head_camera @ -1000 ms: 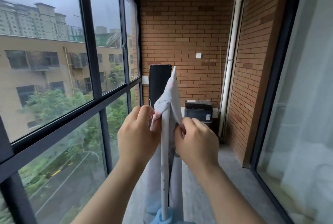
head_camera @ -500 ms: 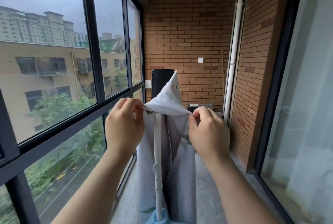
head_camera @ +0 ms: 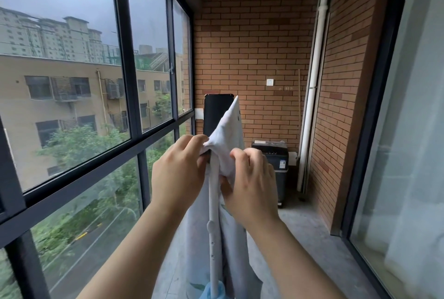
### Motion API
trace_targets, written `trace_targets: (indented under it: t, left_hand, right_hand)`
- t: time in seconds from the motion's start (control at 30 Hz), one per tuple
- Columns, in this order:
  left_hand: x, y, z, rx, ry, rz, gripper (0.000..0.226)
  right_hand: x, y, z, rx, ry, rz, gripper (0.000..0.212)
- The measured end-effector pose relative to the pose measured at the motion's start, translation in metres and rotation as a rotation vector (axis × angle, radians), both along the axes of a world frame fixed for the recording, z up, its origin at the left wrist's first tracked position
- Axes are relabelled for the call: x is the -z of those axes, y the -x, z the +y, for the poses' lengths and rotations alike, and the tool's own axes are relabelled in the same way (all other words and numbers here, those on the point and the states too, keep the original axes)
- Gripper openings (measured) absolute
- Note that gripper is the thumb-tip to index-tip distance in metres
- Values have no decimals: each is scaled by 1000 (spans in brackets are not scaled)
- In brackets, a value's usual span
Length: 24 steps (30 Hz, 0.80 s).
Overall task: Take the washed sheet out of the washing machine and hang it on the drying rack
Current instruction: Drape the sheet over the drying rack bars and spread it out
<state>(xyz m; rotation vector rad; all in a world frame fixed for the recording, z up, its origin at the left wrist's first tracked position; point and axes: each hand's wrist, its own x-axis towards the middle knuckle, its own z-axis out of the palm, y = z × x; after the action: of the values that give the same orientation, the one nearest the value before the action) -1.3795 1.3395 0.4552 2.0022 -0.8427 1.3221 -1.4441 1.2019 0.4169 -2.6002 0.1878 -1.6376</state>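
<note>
Sheet (head_camera: 225, 145) over rack pole (head_camera: 213, 202) (appliance (head_camera: 276, 161) behind)

Rack (head_camera: 213, 205): white, upright; sheet (head_camera: 225, 140) hung over its top.
Floor (head_camera: 305, 238): grey concrete; dark machine (head_camera: 276, 166) stood at far end.

The left hand (head_camera: 177, 173) and the right hand (head_camera: 251, 185) pinch the sheet (head_camera: 225, 140) on either side of the white rack pole (head_camera: 213, 205). The cloth hangs down along this pole.

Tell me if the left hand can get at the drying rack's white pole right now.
Probably yes: the left hand sits beside the white pole, whose near side is bare, though it pinches the pale grey sheet.
</note>
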Motion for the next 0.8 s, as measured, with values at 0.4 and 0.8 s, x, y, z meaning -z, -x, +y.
trace_targets:
  t: [0.4,0.8]
  left_hand:
    - [-9,-1,-9,191,150,7,8]
    - [-7,4,-10,38,34,54,21]
  right_hand:
    - [-38,-6,10,-44,-134,-197,8]
    - [-42,2,24,-44,-76,-192,7]
